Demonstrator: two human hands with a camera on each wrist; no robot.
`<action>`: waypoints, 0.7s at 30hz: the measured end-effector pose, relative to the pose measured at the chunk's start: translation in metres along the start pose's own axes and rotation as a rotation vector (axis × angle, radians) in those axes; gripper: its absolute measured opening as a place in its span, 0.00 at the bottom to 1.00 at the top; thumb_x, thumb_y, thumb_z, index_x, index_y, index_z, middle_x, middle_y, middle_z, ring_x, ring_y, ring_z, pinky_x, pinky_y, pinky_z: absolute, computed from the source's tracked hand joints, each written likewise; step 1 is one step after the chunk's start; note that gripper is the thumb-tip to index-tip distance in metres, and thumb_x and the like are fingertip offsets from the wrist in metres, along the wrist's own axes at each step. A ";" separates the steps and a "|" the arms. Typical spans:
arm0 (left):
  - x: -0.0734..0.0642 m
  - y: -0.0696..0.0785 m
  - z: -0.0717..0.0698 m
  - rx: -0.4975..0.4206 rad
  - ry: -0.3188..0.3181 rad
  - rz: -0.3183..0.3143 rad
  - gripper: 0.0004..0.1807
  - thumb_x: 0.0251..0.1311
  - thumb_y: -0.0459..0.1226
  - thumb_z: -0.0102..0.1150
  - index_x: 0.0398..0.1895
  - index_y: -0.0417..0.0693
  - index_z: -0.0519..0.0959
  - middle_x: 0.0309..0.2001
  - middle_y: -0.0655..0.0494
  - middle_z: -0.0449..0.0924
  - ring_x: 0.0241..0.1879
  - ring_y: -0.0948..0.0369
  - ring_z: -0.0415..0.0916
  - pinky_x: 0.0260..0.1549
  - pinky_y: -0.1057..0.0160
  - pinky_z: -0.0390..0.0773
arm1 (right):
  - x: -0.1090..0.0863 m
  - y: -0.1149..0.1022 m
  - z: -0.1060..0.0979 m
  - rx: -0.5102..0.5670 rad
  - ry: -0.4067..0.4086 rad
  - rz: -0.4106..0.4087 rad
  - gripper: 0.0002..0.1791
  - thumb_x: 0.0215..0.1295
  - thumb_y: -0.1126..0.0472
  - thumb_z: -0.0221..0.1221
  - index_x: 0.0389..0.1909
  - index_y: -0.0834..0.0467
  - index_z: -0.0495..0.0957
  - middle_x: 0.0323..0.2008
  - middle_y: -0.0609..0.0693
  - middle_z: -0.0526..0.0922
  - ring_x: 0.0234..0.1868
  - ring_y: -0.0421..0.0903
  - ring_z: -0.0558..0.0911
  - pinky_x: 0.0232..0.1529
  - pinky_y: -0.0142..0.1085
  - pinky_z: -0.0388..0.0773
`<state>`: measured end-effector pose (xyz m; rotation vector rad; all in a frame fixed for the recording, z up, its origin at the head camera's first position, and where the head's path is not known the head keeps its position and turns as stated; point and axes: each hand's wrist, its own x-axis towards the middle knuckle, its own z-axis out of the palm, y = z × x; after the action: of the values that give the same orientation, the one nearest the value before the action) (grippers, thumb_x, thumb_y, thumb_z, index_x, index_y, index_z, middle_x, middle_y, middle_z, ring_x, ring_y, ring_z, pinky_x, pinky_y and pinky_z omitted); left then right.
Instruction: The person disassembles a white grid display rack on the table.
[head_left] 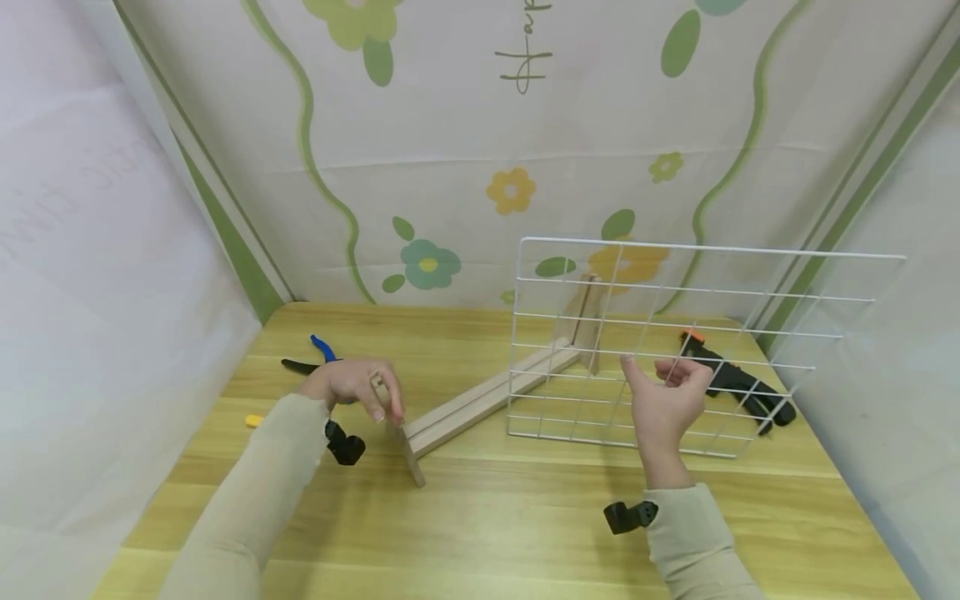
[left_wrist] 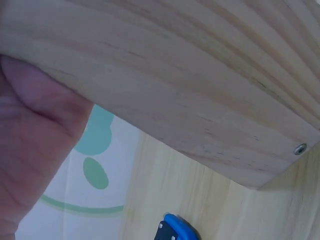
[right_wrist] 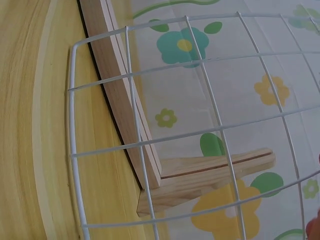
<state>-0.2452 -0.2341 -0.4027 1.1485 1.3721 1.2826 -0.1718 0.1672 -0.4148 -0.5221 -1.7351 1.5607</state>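
My left hand (head_left: 363, 387) holds the upper part of the near upright (head_left: 411, 462) of a wooden stand (head_left: 491, 398), with the thumb and fingers around it. Close up in the left wrist view, that upright (left_wrist: 165, 85) has a screw head (left_wrist: 300, 149) near its lower end. A long grooved bar joins it to a second slotted upright (head_left: 588, 325) at the back. In my right hand (head_left: 667, 412) is a white wire grid panel (head_left: 712, 248), gripped by its wires, tilted up and overlapping the far upright in the head view.
Blue-and-black handles (head_left: 324, 347) lie behind my left hand. A small yellow thing (head_left: 255, 422) is at the left. Behind the grid rests a black tool (head_left: 738, 382) with an orange end. A flowered cloth (head_left: 465, 125) closes off the table's back edge.
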 end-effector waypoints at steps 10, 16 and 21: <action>-0.015 -0.004 0.011 -0.075 0.017 0.107 0.23 0.49 0.19 0.55 0.40 0.53 0.85 0.39 0.61 0.84 0.39 0.64 0.81 0.38 0.66 0.79 | -0.004 0.001 0.002 0.022 -0.024 0.007 0.31 0.38 0.58 0.75 0.37 0.58 0.64 0.32 0.44 0.72 0.37 0.43 0.68 0.38 0.31 0.64; -0.025 -0.004 0.020 -0.109 0.111 0.077 0.27 0.42 0.15 0.52 0.37 0.53 0.86 0.36 0.61 0.85 0.37 0.64 0.81 0.36 0.69 0.79 | -0.006 0.004 0.003 0.024 -0.020 -0.012 0.31 0.38 0.57 0.76 0.37 0.58 0.64 0.31 0.45 0.72 0.36 0.41 0.68 0.38 0.31 0.62; -0.033 -0.002 0.026 -0.098 0.168 0.057 0.29 0.38 0.14 0.51 0.35 0.53 0.86 0.35 0.61 0.85 0.36 0.64 0.81 0.36 0.67 0.79 | -0.007 0.005 0.005 0.029 -0.021 -0.007 0.31 0.38 0.57 0.76 0.36 0.57 0.64 0.31 0.45 0.72 0.36 0.41 0.68 0.38 0.30 0.62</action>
<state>-0.2149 -0.2625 -0.4049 1.0381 1.3891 1.4991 -0.1714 0.1595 -0.4212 -0.4865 -1.7256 1.5894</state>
